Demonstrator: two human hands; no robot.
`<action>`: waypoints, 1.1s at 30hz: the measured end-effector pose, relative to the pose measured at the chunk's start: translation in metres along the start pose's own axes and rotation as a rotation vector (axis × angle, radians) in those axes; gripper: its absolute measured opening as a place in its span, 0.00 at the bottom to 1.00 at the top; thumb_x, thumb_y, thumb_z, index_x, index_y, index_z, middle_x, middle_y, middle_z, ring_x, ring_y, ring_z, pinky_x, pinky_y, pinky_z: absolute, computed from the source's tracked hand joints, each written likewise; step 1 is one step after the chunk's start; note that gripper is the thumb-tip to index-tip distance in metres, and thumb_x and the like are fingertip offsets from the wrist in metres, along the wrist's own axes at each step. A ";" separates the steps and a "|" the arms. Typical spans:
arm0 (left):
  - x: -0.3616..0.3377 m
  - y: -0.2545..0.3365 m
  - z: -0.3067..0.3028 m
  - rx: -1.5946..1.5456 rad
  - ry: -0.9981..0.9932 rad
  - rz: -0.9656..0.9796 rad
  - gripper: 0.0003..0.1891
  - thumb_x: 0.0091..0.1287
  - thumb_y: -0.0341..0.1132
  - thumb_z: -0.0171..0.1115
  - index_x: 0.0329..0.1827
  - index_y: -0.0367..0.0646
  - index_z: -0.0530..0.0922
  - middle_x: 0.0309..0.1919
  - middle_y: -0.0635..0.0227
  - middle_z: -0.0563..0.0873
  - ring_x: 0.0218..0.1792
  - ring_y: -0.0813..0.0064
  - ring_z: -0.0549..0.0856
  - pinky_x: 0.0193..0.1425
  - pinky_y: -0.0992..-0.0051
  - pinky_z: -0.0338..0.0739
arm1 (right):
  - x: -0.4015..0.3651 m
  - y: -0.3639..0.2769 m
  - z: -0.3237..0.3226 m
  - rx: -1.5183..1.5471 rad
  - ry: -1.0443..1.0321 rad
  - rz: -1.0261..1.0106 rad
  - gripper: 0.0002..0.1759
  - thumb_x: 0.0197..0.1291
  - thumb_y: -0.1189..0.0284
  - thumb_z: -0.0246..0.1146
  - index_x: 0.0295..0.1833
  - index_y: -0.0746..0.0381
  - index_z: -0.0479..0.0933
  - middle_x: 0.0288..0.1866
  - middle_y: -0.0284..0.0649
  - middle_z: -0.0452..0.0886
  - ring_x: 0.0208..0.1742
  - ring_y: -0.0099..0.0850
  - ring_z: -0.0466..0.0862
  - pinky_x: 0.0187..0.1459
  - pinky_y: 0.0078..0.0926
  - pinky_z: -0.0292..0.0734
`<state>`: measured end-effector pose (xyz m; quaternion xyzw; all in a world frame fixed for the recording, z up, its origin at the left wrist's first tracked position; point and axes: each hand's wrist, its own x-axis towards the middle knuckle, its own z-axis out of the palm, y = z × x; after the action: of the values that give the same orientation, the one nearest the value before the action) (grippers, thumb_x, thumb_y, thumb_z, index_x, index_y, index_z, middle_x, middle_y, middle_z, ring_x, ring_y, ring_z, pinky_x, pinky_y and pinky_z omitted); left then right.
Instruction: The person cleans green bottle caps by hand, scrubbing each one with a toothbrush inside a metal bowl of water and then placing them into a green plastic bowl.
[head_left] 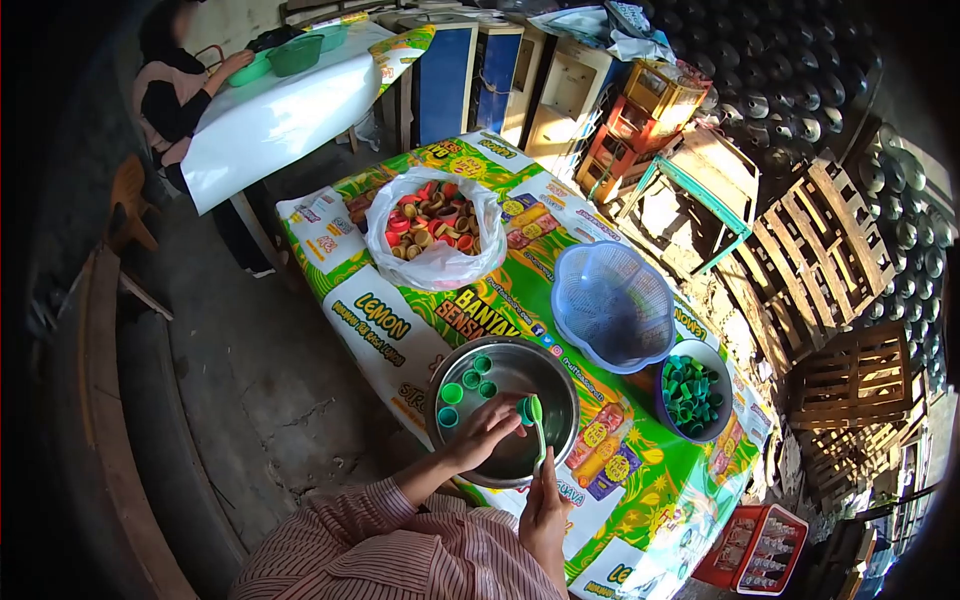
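Note:
My left hand point(482, 438) is over a steel basin point(572, 400), its fingers closed on a small green bottle cap point(524, 411). My right hand point(546, 512) grips the lower end of a slim, pale-handled tool point(541, 438) with a light green head, which looks like a small brush or spoon. That head meets the cap, or is right beside it. Several more green caps point(452, 393) lie at the left side of the basin, below my left hand. Whether the basin holds liquid is hard to make out.
A white plastic bag point(385, 250) of red and tan caps, a blue-purple plastic basket point(600, 345) and a bowl point(690, 436) of green caps share the printed tabletop point(375, 335). A red crate point(752, 548) stands beyond the right edge. Another person point(165, 110) works at a white table point(290, 130).

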<state>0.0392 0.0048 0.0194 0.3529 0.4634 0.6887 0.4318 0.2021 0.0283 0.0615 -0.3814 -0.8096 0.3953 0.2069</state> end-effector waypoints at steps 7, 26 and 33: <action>0.002 0.003 0.000 0.052 -0.016 -0.039 0.17 0.72 0.35 0.43 0.61 0.40 0.65 0.52 0.67 0.72 0.51 0.79 0.73 0.51 0.78 0.70 | 0.000 0.010 0.002 0.049 0.014 -0.054 0.26 0.61 0.81 0.48 0.67 0.63 0.59 0.17 0.44 0.68 0.17 0.28 0.68 0.23 0.22 0.66; 0.003 0.002 -0.005 0.202 0.032 0.005 0.25 0.74 0.47 0.28 0.49 0.43 0.76 0.38 0.74 0.79 0.32 0.82 0.67 0.42 0.83 0.66 | 0.001 -0.001 0.002 0.062 -0.008 -0.119 0.30 0.59 0.81 0.51 0.68 0.59 0.57 0.21 0.52 0.76 0.20 0.43 0.79 0.23 0.27 0.71; 0.003 0.002 0.005 -0.206 0.057 0.003 0.17 0.72 0.42 0.42 0.59 0.44 0.64 0.51 0.73 0.71 0.40 0.84 0.74 0.40 0.84 0.69 | 0.001 0.007 0.004 0.086 0.052 -0.083 0.29 0.60 0.81 0.50 0.68 0.61 0.57 0.17 0.49 0.72 0.15 0.36 0.75 0.20 0.22 0.66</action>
<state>0.0420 0.0094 0.0231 0.2878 0.4016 0.7430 0.4514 0.2022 0.0294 0.0533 -0.3487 -0.8013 0.4106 0.2602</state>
